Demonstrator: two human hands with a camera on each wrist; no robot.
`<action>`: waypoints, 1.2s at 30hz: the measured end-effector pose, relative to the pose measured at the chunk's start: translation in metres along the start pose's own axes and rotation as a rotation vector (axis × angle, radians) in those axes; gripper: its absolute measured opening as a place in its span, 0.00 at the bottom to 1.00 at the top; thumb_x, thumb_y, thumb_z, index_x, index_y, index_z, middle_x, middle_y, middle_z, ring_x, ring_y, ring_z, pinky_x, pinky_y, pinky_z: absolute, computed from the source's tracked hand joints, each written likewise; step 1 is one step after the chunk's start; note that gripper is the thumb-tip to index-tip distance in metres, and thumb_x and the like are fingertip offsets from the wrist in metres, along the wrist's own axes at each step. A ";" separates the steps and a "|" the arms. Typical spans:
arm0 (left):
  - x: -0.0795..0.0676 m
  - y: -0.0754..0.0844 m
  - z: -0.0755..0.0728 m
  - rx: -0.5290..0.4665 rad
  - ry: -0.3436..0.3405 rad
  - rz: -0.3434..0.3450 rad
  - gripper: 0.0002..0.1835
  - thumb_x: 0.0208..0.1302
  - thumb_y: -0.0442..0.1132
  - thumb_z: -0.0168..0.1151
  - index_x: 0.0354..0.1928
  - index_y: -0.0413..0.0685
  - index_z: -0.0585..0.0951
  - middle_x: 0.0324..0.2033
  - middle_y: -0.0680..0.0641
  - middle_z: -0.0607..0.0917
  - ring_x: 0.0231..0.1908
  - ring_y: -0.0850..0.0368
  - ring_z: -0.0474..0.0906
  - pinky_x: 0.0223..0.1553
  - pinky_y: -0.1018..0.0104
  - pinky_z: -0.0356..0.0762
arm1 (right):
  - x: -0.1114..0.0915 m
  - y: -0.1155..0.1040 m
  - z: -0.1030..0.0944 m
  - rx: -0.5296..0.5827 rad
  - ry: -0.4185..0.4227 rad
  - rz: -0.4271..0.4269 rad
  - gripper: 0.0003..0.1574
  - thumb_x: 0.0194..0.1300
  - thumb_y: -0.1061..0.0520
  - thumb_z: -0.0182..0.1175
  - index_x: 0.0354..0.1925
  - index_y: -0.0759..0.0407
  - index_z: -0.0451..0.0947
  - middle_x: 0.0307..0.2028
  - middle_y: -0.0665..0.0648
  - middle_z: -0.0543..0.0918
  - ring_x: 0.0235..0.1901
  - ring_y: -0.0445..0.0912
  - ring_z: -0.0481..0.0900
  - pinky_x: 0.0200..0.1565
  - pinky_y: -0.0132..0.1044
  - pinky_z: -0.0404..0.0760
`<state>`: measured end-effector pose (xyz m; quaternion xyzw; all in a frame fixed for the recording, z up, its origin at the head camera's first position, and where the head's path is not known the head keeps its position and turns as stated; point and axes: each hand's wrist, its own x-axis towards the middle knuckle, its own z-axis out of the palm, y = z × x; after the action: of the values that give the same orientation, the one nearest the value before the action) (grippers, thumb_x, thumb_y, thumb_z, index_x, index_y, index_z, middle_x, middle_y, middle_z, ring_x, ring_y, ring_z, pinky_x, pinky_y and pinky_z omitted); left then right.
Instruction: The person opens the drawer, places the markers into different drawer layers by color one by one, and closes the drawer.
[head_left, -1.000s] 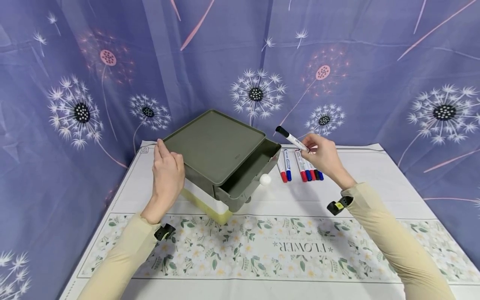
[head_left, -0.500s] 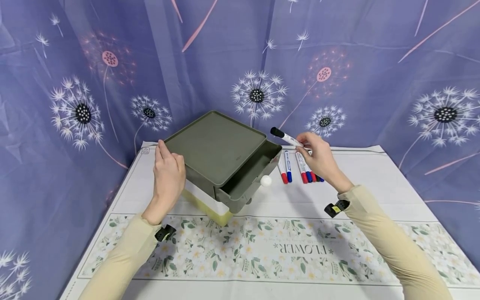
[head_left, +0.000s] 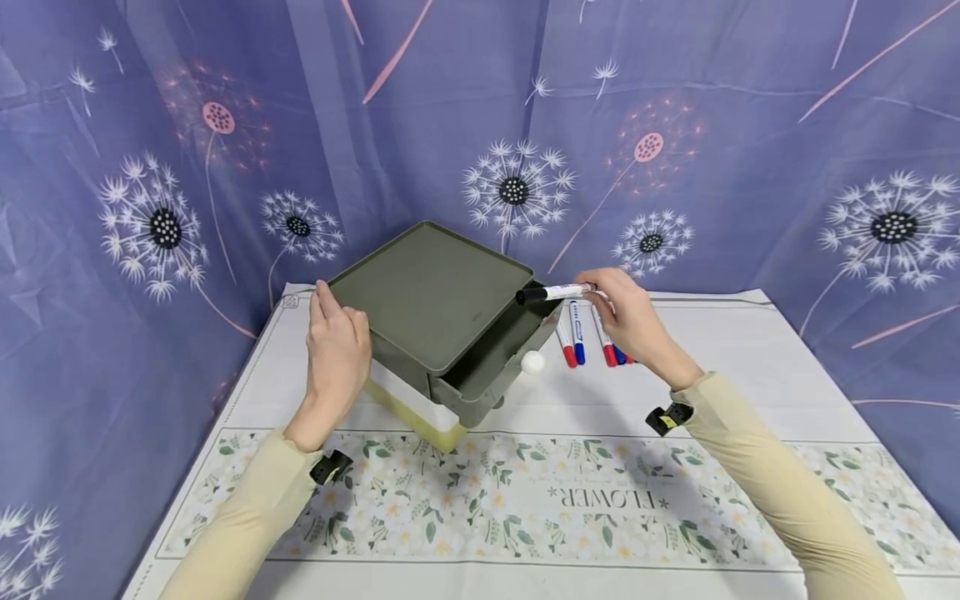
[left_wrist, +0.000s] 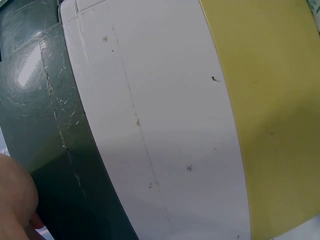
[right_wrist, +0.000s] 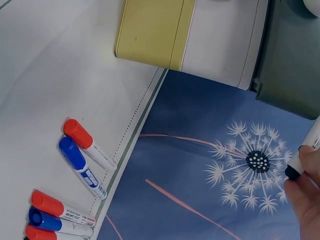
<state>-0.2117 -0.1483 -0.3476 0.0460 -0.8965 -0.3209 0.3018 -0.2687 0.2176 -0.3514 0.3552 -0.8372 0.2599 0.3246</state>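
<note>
Purple dandelion curtain (head_left: 420,158) at the back, white table (head_left: 735,358) below it, and there's the drawer box (head_left: 431,292), green over white over yellow, its top drawer (head_left: 483,402) pulled out. The left hand (head_left: 337,350) touches the box's side, no telling whether its fingers curl round, while the right hand (head_left: 630,321) pinches the black-capped marker (head_left: 553,292), cap overlapping the drawer's far end from the head view! Red- and blue-capped markers (head_left: 577,333) lie near the box, and a round white knob (head_left: 532,362) shows at the drawer's front.
</note>
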 end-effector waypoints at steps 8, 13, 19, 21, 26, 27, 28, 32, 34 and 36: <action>0.000 -0.001 0.001 0.004 0.009 0.015 0.30 0.66 0.37 0.34 0.64 0.22 0.53 0.60 0.22 0.62 0.52 0.27 0.69 0.48 0.42 0.71 | 0.001 -0.005 -0.004 0.012 -0.034 -0.048 0.18 0.57 0.74 0.54 0.46 0.62 0.76 0.45 0.59 0.79 0.49 0.51 0.74 0.51 0.42 0.72; 0.000 0.000 0.000 0.002 0.002 0.006 0.30 0.66 0.38 0.33 0.65 0.23 0.52 0.60 0.22 0.61 0.53 0.27 0.68 0.48 0.41 0.71 | 0.003 -0.009 -0.005 0.012 -0.050 -0.074 0.19 0.58 0.74 0.53 0.47 0.62 0.76 0.45 0.60 0.79 0.49 0.52 0.73 0.51 0.41 0.71; 0.001 -0.001 0.000 -0.008 -0.002 0.003 0.30 0.66 0.38 0.34 0.65 0.23 0.52 0.61 0.22 0.60 0.54 0.27 0.67 0.49 0.42 0.70 | 0.003 -0.011 -0.004 -0.006 -0.036 -0.125 0.19 0.57 0.75 0.53 0.46 0.63 0.77 0.45 0.61 0.79 0.48 0.52 0.73 0.52 0.38 0.70; 0.001 -0.001 0.000 -0.008 -0.004 0.004 0.30 0.66 0.38 0.34 0.65 0.22 0.52 0.60 0.21 0.60 0.55 0.27 0.67 0.50 0.42 0.70 | 0.003 -0.011 -0.003 -0.006 -0.027 -0.135 0.20 0.56 0.75 0.54 0.46 0.63 0.77 0.45 0.61 0.79 0.48 0.53 0.73 0.52 0.39 0.71; 0.000 0.000 -0.001 -0.008 -0.016 0.004 0.30 0.66 0.38 0.34 0.65 0.23 0.51 0.61 0.22 0.59 0.55 0.27 0.66 0.50 0.42 0.70 | 0.002 -0.011 -0.002 0.024 -0.024 -0.153 0.22 0.55 0.76 0.54 0.47 0.62 0.77 0.45 0.61 0.79 0.49 0.53 0.73 0.53 0.39 0.70; 0.000 0.000 -0.002 -0.008 -0.015 0.004 0.30 0.66 0.38 0.34 0.65 0.23 0.51 0.61 0.22 0.59 0.55 0.27 0.66 0.50 0.42 0.70 | 0.002 -0.011 -0.002 0.028 -0.025 -0.159 0.22 0.55 0.76 0.54 0.47 0.62 0.77 0.45 0.61 0.79 0.49 0.53 0.73 0.53 0.39 0.70; 0.000 0.000 -0.002 -0.007 -0.013 0.006 0.30 0.66 0.38 0.34 0.65 0.23 0.52 0.61 0.22 0.60 0.55 0.27 0.66 0.50 0.42 0.70 | 0.002 -0.011 -0.002 0.035 -0.028 -0.163 0.22 0.55 0.76 0.54 0.47 0.62 0.77 0.45 0.61 0.79 0.49 0.53 0.73 0.53 0.38 0.69; 0.000 0.001 -0.002 -0.003 0.005 0.015 0.30 0.66 0.38 0.34 0.65 0.22 0.52 0.60 0.22 0.61 0.55 0.27 0.67 0.50 0.42 0.70 | 0.002 -0.012 -0.003 0.047 -0.032 -0.196 0.21 0.55 0.76 0.54 0.46 0.62 0.78 0.45 0.61 0.79 0.49 0.52 0.73 0.54 0.35 0.68; -0.001 0.001 -0.002 -0.002 0.014 0.020 0.30 0.66 0.38 0.34 0.64 0.22 0.53 0.60 0.22 0.61 0.54 0.27 0.67 0.49 0.42 0.70 | 0.002 -0.012 -0.003 0.052 -0.033 -0.210 0.21 0.55 0.76 0.54 0.46 0.62 0.78 0.45 0.61 0.79 0.48 0.52 0.73 0.54 0.34 0.68; -0.001 0.001 -0.003 0.001 0.018 0.021 0.30 0.66 0.38 0.34 0.64 0.22 0.53 0.60 0.22 0.61 0.54 0.27 0.67 0.48 0.41 0.70 | 0.002 -0.013 -0.004 0.058 -0.034 -0.219 0.22 0.55 0.76 0.53 0.46 0.62 0.78 0.44 0.61 0.79 0.48 0.52 0.73 0.54 0.34 0.68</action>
<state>-0.2089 -0.1488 -0.3462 0.0396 -0.8944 -0.3170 0.3132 -0.2584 0.2110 -0.3447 0.4581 -0.7909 0.2410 0.3264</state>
